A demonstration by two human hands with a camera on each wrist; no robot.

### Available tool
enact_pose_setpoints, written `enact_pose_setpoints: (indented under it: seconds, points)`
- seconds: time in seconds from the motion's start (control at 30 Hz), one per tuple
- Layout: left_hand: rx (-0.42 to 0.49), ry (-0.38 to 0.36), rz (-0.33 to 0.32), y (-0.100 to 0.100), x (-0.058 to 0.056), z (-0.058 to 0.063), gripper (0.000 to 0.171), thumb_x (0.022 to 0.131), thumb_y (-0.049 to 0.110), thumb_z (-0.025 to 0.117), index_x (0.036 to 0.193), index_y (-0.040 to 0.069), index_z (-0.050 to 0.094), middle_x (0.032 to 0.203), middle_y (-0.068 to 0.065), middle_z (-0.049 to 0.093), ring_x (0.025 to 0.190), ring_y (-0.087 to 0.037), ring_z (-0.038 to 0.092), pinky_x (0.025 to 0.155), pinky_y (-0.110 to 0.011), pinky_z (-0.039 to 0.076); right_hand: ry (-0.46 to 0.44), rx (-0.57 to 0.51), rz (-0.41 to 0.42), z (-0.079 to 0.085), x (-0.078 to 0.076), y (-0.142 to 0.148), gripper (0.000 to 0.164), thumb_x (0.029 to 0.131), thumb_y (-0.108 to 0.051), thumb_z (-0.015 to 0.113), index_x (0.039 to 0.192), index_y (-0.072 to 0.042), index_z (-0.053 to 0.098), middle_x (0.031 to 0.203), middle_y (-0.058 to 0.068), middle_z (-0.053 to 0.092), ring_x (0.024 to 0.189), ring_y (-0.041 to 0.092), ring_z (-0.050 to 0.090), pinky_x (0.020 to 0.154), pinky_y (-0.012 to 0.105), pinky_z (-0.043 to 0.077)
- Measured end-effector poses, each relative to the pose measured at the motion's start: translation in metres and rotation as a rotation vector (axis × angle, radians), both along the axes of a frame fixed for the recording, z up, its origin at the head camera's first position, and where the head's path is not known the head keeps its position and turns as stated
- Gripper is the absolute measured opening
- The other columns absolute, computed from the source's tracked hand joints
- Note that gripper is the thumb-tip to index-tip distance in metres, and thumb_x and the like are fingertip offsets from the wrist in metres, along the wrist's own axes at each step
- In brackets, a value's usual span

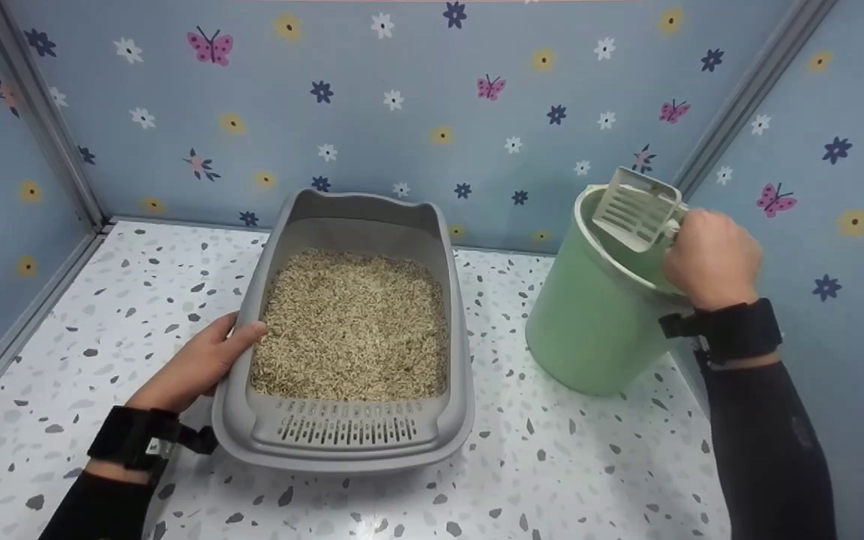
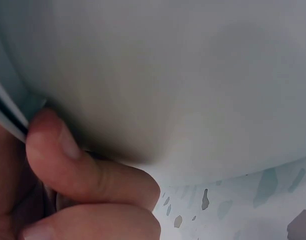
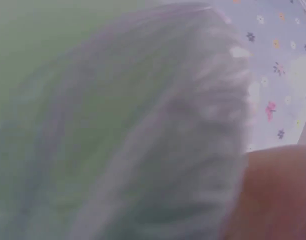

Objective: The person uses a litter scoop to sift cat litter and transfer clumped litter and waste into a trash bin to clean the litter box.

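Observation:
A grey litter box (image 1: 464, 390) filled with tan litter (image 1: 353, 326) is in the middle of the head view. My left hand (image 1: 203, 360) grips its left rim, thumb over the edge; in the left wrist view the curled fingers (image 2: 118, 185) are under the rim against the outer wall. My right hand (image 1: 713, 259) holds a pale slotted litter scoop (image 1: 636, 210) by its handle over the mouth of a green bin (image 1: 589, 322). The scoop is tilted, and its slots look bare. A blurred, thin liner (image 3: 203, 100) covers the bin's rim in the right wrist view.
Everything stands on a white speckled surface (image 1: 544, 450). Blue panels (image 1: 394, 127) printed with flowers and butterflies enclose it at the back and both sides, joined by grey corner posts. The bin is close to the right-hand panel (image 1: 844, 315).

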State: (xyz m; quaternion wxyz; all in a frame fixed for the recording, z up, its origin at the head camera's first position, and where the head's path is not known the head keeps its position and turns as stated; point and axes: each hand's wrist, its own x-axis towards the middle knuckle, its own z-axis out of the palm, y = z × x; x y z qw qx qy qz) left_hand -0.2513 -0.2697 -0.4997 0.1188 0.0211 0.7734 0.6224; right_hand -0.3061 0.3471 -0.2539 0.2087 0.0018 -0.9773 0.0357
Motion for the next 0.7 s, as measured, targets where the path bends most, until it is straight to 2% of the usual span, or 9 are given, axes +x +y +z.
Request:
enact_pose_setpoints:
  seconds: [0.13, 0.3, 0.43, 0.63, 0.7]
  points:
    - [-0.010, 0.001, 0.003, 0.000, -0.001, -0.001, 0.093, 0.114, 0.060, 0.056, 0.178, 0.006, 0.015, 0.126, -0.029, 0.070, 0.088, -0.035, 0.080, 0.070, -0.053, 0.069, 0.038, 0.001, 0.001, 0.003, 0.008, -0.009, 0.014, 0.081, 0.006, 0.051, 0.089, 0.006, 0.062, 0.082, 0.024, 0.062, 0.070, 0.047, 0.059, 0.055, 0.063, 0.049]
    - [-0.004, 0.000, -0.001, -0.001, -0.002, -0.001, 0.092, 0.115, 0.059, 0.055, 0.177, 0.005, 0.015, 0.125, -0.029, 0.071, 0.088, -0.036, 0.081, 0.070, -0.053, 0.069, 0.078, 0.015, 0.017, 0.005, 0.019, -0.029, 0.014, 0.089, 0.004, 0.051, 0.097, 0.008, 0.061, 0.088, 0.025, 0.060, 0.073, 0.046, 0.058, 0.058, 0.063, 0.049]
    - [-0.006, 0.000, 0.001, 0.000, -0.002, -0.001, 0.093, 0.115, 0.059, 0.056, 0.178, 0.005, 0.014, 0.126, -0.029, 0.070, 0.089, -0.035, 0.080, 0.071, -0.052, 0.069, 0.113, 0.012, 0.064, 0.004, 0.027, -0.050, 0.015, 0.096, 0.001, 0.055, 0.103, 0.009, 0.065, 0.092, 0.025, 0.062, 0.071, 0.041, 0.055, 0.056, 0.060, 0.049]
    - [-0.021, -0.005, 0.006, 0.000, -0.001, 0.001, 0.094, 0.114, 0.061, 0.056, 0.178, 0.005, 0.014, 0.124, -0.028, 0.070, 0.088, -0.034, 0.080, 0.070, -0.052, 0.069, 0.190, 0.011, 0.159, -0.001, 0.036, -0.082, 0.014, 0.099, 0.000, 0.059, 0.103, 0.008, 0.070, 0.089, 0.021, 0.064, 0.065, 0.036, 0.054, 0.052, 0.055, 0.047]
    - [-0.031, 0.000, 0.008, 0.000, -0.001, 0.001, 0.095, 0.114, 0.061, 0.056, 0.178, 0.005, 0.014, 0.123, -0.027, 0.070, 0.087, -0.034, 0.080, 0.069, -0.051, 0.069, 0.192, -0.003, 0.197, -0.003, 0.037, -0.093, 0.015, 0.100, 0.000, 0.059, 0.104, 0.007, 0.071, 0.089, 0.020, 0.065, 0.066, 0.037, 0.055, 0.053, 0.055, 0.049]
